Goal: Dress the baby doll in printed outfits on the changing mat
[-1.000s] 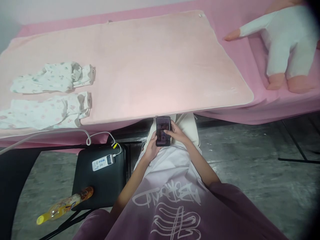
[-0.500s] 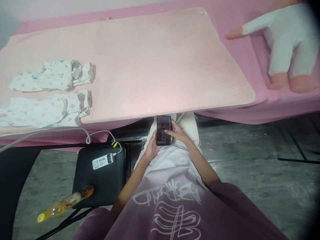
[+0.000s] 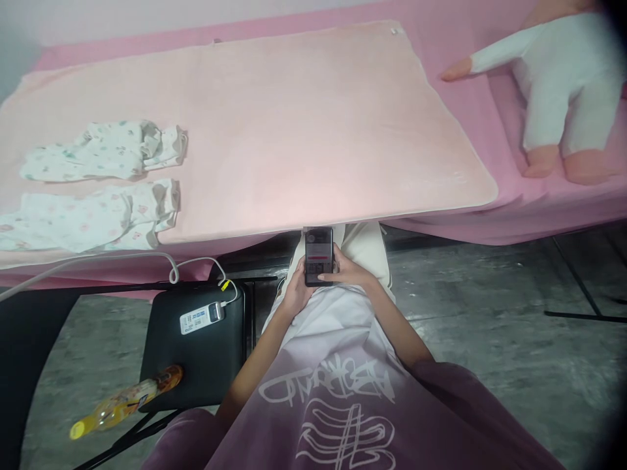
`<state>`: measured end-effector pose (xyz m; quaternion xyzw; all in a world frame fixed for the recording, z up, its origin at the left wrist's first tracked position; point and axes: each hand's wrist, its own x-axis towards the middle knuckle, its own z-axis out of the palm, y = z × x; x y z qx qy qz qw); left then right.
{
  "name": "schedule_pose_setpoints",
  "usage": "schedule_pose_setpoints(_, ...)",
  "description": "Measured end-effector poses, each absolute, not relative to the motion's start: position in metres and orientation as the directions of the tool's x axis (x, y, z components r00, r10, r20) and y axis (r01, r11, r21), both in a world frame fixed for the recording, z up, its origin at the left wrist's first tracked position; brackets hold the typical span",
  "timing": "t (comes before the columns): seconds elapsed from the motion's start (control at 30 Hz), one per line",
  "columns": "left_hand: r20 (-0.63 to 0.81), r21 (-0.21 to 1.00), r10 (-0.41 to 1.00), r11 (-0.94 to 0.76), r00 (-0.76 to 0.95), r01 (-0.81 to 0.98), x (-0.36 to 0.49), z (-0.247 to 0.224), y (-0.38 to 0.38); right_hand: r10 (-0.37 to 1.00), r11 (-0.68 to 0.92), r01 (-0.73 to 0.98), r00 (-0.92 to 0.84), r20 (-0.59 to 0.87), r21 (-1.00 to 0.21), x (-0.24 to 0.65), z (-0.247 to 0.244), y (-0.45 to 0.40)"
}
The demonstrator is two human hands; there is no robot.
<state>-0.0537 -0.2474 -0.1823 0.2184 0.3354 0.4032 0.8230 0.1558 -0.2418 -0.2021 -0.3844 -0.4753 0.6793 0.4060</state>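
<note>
A dark smartphone (image 3: 319, 251) is held upright over my lap, just below the bed's near edge, its screen lit towards me. My left hand (image 3: 297, 292) is closed around its left side and lower corner. From the right, my right hand (image 3: 349, 269) grips the other side, with the thumb lying across the lower part of the screen. The fingers behind the phone are hidden. The screen shows a dark page with a red line in the middle; its text is too small to read.
A pink mat (image 3: 313, 130) covers the bed, with folded baby clothes (image 3: 98, 150) at left and a doll in white clothing (image 3: 558, 85) at right. A black stool (image 3: 206, 365) at my left bears a bottle of yellow drink (image 3: 122, 405) and a power bank (image 3: 200, 318) with a white cable (image 3: 171, 264).
My right thumb has moved down from the middle of the screen to its lower part. The page on the phone has changed. Both hands stay on the phone.
</note>
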Motion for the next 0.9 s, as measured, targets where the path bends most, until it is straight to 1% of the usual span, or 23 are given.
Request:
schedule_pose_setpoints(0.2,-0.411,0.622,0.797,0.600,0.442,-0.503,-0.055,-0.181,-0.247,0.926,-0.225,-0.226,-0.352,-0.136,-0.948,0.155,-0.207,-0.240)
schedule_pose_setpoints(0.47,-0.374,0.633,0.811,0.578,0.450,-0.516,-0.053,-0.183,-0.248,0.936,-0.209,-0.199,-0.325,-0.137,-0.957,0.154,-0.219,-0.239)
schedule_pose_setpoints(0.9,-0.385,0.636,0.815,0.575,0.433,-0.515,-0.053,-0.184,-0.248,0.963,-0.187,-0.192,-0.229,-0.142,-0.963,0.149,-0.201,-0.237)
